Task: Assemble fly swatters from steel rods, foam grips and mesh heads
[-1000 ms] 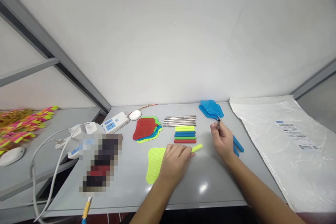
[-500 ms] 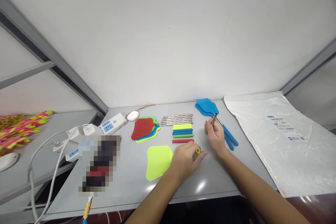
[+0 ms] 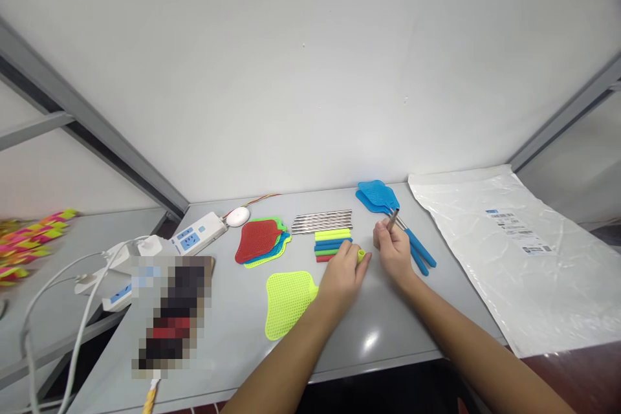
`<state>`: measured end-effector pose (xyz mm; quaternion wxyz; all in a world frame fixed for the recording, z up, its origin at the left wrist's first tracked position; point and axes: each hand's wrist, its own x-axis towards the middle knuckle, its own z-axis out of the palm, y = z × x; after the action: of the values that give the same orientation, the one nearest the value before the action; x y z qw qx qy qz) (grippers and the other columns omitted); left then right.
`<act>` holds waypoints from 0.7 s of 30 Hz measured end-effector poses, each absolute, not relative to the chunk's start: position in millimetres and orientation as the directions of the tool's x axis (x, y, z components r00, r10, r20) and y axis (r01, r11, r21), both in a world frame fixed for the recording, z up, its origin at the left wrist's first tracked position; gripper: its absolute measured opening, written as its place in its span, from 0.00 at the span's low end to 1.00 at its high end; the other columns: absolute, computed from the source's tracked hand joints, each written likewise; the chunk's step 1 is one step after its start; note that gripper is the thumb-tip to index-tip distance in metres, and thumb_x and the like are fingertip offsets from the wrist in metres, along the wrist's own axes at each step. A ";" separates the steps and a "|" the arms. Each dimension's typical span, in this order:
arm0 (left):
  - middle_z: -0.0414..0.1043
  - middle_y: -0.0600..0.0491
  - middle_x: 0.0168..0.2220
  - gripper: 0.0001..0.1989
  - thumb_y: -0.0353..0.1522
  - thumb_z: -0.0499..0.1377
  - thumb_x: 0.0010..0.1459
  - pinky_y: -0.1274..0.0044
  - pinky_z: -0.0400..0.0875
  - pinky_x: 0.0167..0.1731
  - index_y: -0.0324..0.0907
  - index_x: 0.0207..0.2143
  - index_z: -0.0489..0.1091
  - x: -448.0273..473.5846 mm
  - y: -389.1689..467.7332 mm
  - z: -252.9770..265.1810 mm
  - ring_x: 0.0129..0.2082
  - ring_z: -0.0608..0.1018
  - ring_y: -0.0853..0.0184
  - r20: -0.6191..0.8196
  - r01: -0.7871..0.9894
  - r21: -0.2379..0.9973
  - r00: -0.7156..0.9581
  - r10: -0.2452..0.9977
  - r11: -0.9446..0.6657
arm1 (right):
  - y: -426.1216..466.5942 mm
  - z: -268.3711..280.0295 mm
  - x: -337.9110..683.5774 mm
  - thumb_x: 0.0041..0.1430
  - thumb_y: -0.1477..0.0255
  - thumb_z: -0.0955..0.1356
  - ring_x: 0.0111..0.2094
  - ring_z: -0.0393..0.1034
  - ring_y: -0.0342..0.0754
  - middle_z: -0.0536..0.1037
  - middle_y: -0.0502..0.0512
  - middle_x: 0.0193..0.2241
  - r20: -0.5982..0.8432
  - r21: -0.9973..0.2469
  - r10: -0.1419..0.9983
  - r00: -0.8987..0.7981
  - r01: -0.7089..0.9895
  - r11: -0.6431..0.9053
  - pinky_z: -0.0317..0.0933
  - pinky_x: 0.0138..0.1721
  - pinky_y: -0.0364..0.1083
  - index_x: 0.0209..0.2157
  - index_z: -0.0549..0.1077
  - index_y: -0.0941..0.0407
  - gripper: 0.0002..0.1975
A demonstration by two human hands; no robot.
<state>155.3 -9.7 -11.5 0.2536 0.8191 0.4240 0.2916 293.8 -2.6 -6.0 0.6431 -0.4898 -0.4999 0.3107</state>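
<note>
My left hand (image 3: 342, 275) is closed around a yellow-green handle sleeve (image 3: 361, 255), whose hollow end sticks out by the thumb. In my closed right hand (image 3: 392, 247) is a slim metal rod (image 3: 394, 215), one end pointing up. A yellow-green mesh fly swatter head (image 3: 288, 304) lies flat beside my left forearm, which covers part of its neck. Just beyond my left hand are a yellow sleeve (image 3: 332, 233), a blue sleeve (image 3: 330, 246) and a red sleeve (image 3: 323, 259), partly hidden. Behind my right hand lie blue fly swatters (image 3: 378, 194) with blue handles (image 3: 421, 249).
Several metal rods (image 3: 323, 221) lie in a row behind the sleeves. Left of them is a pile of swatter heads (image 3: 257, 239), red on top. A power strip (image 3: 198, 233), white disc (image 3: 238, 217) and blurred-out object (image 3: 174, 310) occupy the left; a white plastic bag (image 3: 485, 259) covers the right.
My left hand has moved slightly away from me, and the sleeve in it now tilts differently. My right hand still grips the rod. The whole view has shifted a little.
</note>
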 end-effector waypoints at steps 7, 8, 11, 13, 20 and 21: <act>0.62 0.56 0.26 0.14 0.38 0.46 0.66 0.77 0.60 0.28 0.43 0.27 0.58 156.4 -12.0 -18.6 0.27 0.66 0.68 0.257 0.521 0.693 0.467 0.846 -0.498 | -10.6 47.0 272.6 0.66 0.59 0.59 0.15 0.41 0.37 0.48 0.41 0.16 0.213 -0.832 0.896 0.391 -0.407 0.376 0.42 0.17 0.41 0.21 0.50 0.53 0.22; 0.63 0.56 0.26 0.14 0.37 0.46 0.66 0.76 0.60 0.28 0.43 0.28 0.59 156.4 -11.8 -19.2 0.27 0.67 0.68 0.254 0.515 0.700 0.468 0.846 -0.495 | -12.1 55.3 268.3 0.66 0.60 0.59 0.15 0.41 0.37 0.48 0.41 0.16 0.192 -0.809 0.910 0.368 -0.466 0.359 0.42 0.17 0.41 0.21 0.50 0.54 0.22; 0.68 0.53 0.30 0.12 0.36 0.46 0.66 0.75 0.64 0.32 0.43 0.33 0.63 156.6 -10.6 -20.2 0.31 0.71 0.66 0.254 0.478 0.729 0.476 0.842 -0.490 | -14.3 69.8 257.2 0.65 0.61 0.61 0.16 0.41 0.37 0.47 0.41 0.15 0.156 -0.799 0.940 0.303 -0.520 0.301 0.48 0.19 0.42 0.20 0.51 0.54 0.22; 0.71 0.50 0.33 0.11 0.36 0.46 0.66 0.74 0.65 0.34 0.42 0.36 0.64 156.7 -9.9 -20.6 0.34 0.73 0.64 0.245 0.467 0.743 0.475 0.845 -0.479 | -13.3 70.1 252.7 0.65 0.61 0.62 0.16 0.41 0.37 0.47 0.40 0.16 0.161 -0.817 0.945 0.285 -0.498 0.289 0.51 0.22 0.42 0.20 0.51 0.54 0.22; 0.74 0.48 0.36 0.11 0.34 0.47 0.65 0.73 0.68 0.34 0.40 0.40 0.67 153.8 -9.6 -15.3 0.36 0.75 0.62 0.214 0.429 0.783 0.494 0.842 -0.451 | -10.9 52.7 250.2 0.64 0.59 0.62 0.20 0.46 0.39 0.52 0.43 0.18 0.226 -0.936 0.960 0.167 -0.235 0.261 0.48 0.22 0.42 0.22 0.55 0.54 0.20; 0.74 0.47 0.38 0.12 0.34 0.46 0.65 0.73 0.69 0.35 0.40 0.42 0.67 153.1 -9.6 -14.0 0.37 0.76 0.61 0.212 0.402 0.801 0.503 0.838 -0.444 | -12.1 50.0 250.2 0.64 0.59 0.62 0.20 0.48 0.40 0.53 0.43 0.18 0.219 -0.955 0.965 0.145 -0.169 0.242 0.48 0.22 0.42 0.22 0.56 0.54 0.20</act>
<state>153.1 -9.6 -14.0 0.3533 0.7918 0.3914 0.3085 250.2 -12.1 50.0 0.6295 -0.4197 -0.4742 0.4503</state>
